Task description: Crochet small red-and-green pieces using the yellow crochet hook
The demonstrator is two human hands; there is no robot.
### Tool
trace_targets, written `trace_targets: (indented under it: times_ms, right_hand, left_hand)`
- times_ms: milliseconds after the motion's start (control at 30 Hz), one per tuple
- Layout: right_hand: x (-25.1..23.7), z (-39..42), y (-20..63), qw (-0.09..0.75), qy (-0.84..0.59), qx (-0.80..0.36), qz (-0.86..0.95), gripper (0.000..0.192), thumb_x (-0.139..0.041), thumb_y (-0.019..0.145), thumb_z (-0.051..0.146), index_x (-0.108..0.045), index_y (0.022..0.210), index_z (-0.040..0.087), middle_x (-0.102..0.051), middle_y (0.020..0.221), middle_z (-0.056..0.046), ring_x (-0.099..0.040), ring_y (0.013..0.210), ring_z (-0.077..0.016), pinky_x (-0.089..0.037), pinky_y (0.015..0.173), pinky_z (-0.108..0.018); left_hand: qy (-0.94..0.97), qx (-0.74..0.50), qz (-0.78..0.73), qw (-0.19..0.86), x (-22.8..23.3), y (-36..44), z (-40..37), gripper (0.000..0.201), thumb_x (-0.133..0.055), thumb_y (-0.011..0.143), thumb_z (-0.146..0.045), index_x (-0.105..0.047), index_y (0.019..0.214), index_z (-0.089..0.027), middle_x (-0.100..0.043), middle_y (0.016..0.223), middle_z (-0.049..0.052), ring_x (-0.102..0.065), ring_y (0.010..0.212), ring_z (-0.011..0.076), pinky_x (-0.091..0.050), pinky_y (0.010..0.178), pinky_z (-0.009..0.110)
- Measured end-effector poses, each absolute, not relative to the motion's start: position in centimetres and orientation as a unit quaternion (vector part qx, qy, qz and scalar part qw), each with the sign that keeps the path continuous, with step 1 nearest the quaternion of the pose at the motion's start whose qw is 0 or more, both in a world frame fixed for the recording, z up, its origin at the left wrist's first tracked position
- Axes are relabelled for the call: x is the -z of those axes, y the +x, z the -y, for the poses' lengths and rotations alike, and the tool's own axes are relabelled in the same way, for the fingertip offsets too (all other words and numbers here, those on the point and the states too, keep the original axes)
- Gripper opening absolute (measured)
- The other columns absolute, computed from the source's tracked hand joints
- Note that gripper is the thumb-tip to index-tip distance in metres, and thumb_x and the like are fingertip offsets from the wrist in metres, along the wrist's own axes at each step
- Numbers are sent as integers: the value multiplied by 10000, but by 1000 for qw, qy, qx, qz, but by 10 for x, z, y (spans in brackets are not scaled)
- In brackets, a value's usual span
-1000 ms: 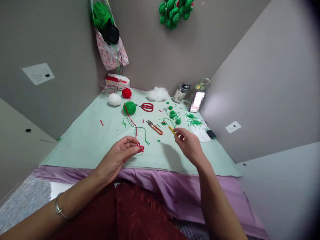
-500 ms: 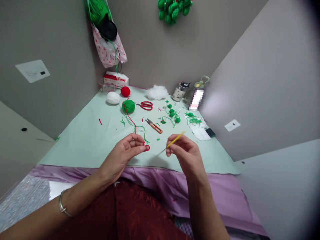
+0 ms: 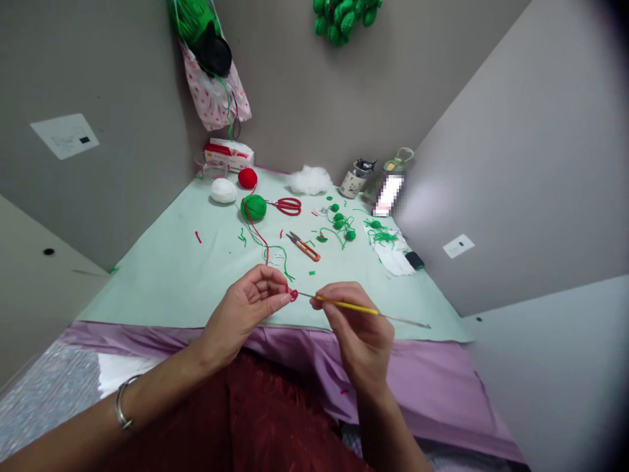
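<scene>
Near the table's front edge, my left hand point(image 3: 255, 295) pinches a small loop of red yarn point(image 3: 293, 295) between thumb and forefinger. A strand of that yarn leads back over the green yarn ball point(image 3: 254, 208) to the red yarn ball point(image 3: 247, 177). My right hand point(image 3: 356, 328) is closed around a crochet hook point(image 3: 351, 306) with a yellow grip and metal ends. The hook's left tip reaches the red loop; whether it passes through I cannot tell. Beyond the hands lie orange-handled thread snips point(image 3: 304, 247).
Red-handled scissors point(image 3: 287, 206), a white yarn ball point(image 3: 223, 191) and white stuffing point(image 3: 310, 180) lie farther back. Small green crocheted balls point(image 3: 339, 221) and yarn scraps are at right, beside a white cloth point(image 3: 393, 260). A pen holder point(image 3: 354, 180) and a lit phone point(image 3: 388, 195) stand behind.
My right hand has turned the crochet hook from a slant to nearly level and brought its tip left to the red loop. My left hand keeps its pinch, almost in place.
</scene>
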State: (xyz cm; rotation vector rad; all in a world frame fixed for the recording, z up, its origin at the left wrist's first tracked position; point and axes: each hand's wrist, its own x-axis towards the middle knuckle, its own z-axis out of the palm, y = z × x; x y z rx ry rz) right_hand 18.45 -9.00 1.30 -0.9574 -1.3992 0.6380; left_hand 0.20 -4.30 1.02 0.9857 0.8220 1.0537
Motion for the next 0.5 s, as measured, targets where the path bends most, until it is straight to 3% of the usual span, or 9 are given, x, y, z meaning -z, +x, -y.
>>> trace_targets:
  times_ms: [233, 500]
  right_hand:
    - [-3, 99, 185, 586, -409, -88, 694, 469, -653, 903, 3, -735, 1209, 349, -743, 1030, -47, -712, 910, -193, -588, 756, -345]
    - [-9, 91, 186, 573, -391, -192, 694, 313, -618, 956, 78, -728, 1145, 301, -762, 978, -44, -696, 898, -204, -567, 806, -388]
  left_hand:
    - [406, -421, -330, 741, -14, 1, 44, 256, -853, 807, -263, -655, 958, -201, -737, 862, -6, -696, 893, 152, -488, 874, 271]
    - [430, -391, -338, 740, -17, -3, 41, 292, -865, 782, -251, -637, 963, -218, -737, 806, -18, -684, 804, 147, -479, 796, 270]
